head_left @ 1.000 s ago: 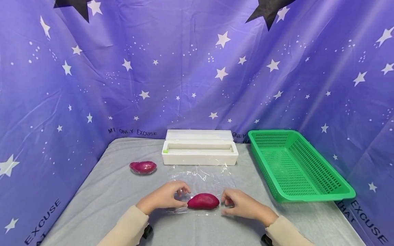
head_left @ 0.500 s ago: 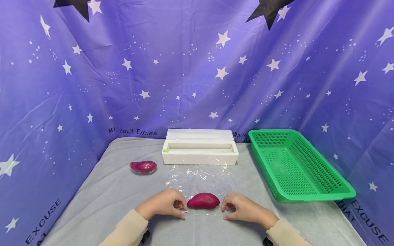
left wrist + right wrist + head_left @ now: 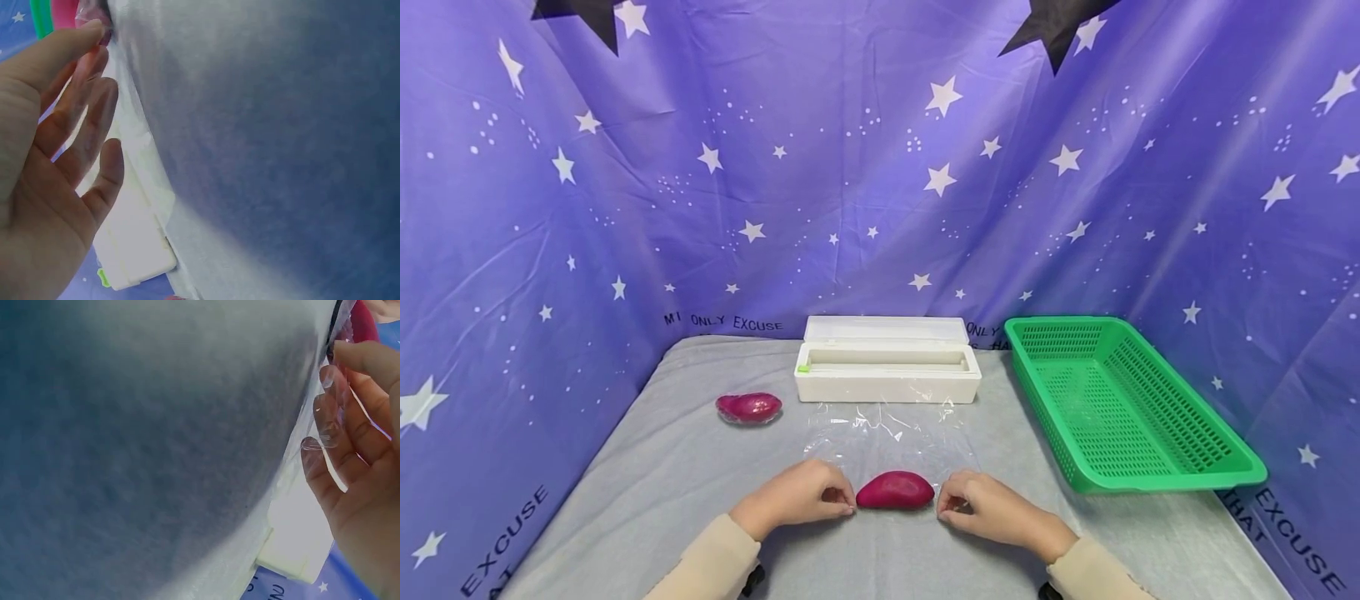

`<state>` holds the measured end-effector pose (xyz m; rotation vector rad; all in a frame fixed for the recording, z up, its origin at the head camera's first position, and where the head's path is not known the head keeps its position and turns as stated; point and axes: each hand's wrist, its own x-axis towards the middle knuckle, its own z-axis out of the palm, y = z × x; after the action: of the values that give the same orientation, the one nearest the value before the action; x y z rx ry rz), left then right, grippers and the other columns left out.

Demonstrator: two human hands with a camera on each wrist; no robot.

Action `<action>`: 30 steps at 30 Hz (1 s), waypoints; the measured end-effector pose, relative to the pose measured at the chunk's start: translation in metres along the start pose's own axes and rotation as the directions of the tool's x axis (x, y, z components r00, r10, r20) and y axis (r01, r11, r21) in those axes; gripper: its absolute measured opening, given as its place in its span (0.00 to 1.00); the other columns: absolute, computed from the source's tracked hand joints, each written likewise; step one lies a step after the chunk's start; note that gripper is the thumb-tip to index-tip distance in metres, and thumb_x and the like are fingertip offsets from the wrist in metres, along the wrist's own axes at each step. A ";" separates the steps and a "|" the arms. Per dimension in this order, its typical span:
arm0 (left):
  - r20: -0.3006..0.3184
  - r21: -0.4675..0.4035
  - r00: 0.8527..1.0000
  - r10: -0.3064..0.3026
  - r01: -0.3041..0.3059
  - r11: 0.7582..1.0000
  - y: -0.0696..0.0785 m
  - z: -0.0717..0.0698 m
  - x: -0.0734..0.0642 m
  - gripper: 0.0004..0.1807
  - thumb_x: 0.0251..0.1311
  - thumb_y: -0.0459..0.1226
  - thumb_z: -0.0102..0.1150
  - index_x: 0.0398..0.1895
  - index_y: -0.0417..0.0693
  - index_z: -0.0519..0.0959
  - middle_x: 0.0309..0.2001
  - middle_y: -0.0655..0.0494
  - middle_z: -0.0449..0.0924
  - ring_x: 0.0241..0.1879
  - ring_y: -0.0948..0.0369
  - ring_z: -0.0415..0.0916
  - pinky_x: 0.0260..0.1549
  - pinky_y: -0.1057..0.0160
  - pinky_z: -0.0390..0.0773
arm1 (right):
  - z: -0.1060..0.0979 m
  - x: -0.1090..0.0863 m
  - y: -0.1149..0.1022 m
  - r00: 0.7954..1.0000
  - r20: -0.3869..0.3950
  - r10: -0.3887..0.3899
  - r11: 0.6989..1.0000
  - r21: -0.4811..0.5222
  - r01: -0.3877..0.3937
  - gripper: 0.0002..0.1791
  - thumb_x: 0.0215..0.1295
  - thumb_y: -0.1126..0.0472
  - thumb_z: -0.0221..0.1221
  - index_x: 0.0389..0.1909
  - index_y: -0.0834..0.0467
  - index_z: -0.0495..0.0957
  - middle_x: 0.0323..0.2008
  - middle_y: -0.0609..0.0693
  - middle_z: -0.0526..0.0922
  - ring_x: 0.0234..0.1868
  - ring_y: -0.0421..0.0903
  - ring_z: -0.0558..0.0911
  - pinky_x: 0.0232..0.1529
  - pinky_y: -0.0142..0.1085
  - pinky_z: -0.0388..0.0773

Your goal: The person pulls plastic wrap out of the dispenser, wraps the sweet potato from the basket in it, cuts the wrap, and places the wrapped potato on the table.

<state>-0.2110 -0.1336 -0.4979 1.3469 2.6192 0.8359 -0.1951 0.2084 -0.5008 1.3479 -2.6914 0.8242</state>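
Note:
A bare purple sweet potato (image 3: 895, 490) lies crosswise on the near part of a clear sheet of plastic wrap (image 3: 887, 429), which is spread on the table. At its left end my left hand (image 3: 797, 498) pinches the near edge of the wrap between thumb and fingertips. My right hand (image 3: 992, 510) pinches the same edge just beyond the right end. In the right wrist view, film (image 3: 330, 440) drapes over the fingers. The left wrist view has thumb and index finger meeting beside the sweet potato's reddish end, the other fingers loosely bent.
Behind the wrap stands a white wrap dispenser box (image 3: 887, 388), its lid raised and a green slider at its left end. A second sweet potato (image 3: 749, 408), wrapped in film, lies at the left. The green basket (image 3: 1172, 482) stands at the right. Starry curtains enclose the table.
My left hand has drawn back toward me from the sweet potato's end to the wrap's near edge. Both hands' thumbs and fingers have closed on the film. The sweet potato has stayed put.

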 end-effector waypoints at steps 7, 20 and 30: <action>-0.033 -0.064 0.998 -0.061 0.059 0.996 0.002 -0.005 0.000 0.05 0.59 0.36 0.71 0.36 0.53 0.84 0.27 0.76 0.77 0.29 0.77 0.73 0.33 0.74 0.76 | -0.005 0.003 0.000 0.998 -0.040 0.044 0.998 0.043 -0.042 0.06 0.63 0.65 0.66 0.34 0.50 0.81 0.32 0.32 0.79 0.35 0.29 0.77 0.38 0.29 0.79; -0.039 -0.038 0.999 -0.027 0.026 0.999 -0.002 -0.005 -0.003 0.12 0.67 0.36 0.63 0.52 0.51 0.84 0.35 0.69 0.80 0.35 0.74 0.74 0.39 0.69 0.78 | -0.006 0.003 0.003 0.997 -0.063 0.055 0.998 -0.009 -0.055 0.16 0.68 0.65 0.63 0.55 0.57 0.81 0.33 0.36 0.79 0.35 0.31 0.76 0.40 0.34 0.79; -0.117 0.044 0.993 -0.003 0.009 0.999 -0.010 0.000 0.001 0.13 0.68 0.31 0.58 0.51 0.52 0.86 0.41 0.62 0.83 0.41 0.68 0.75 0.43 0.64 0.77 | -0.011 0.014 0.003 0.995 -0.086 0.041 0.991 -0.122 -0.051 0.11 0.69 0.67 0.60 0.50 0.56 0.84 0.43 0.46 0.85 0.46 0.45 0.83 0.50 0.46 0.80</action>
<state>-0.2192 -0.1378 -0.5028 1.3392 2.7439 0.8869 -0.2086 0.2045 -0.4893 1.2032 -2.6693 0.6877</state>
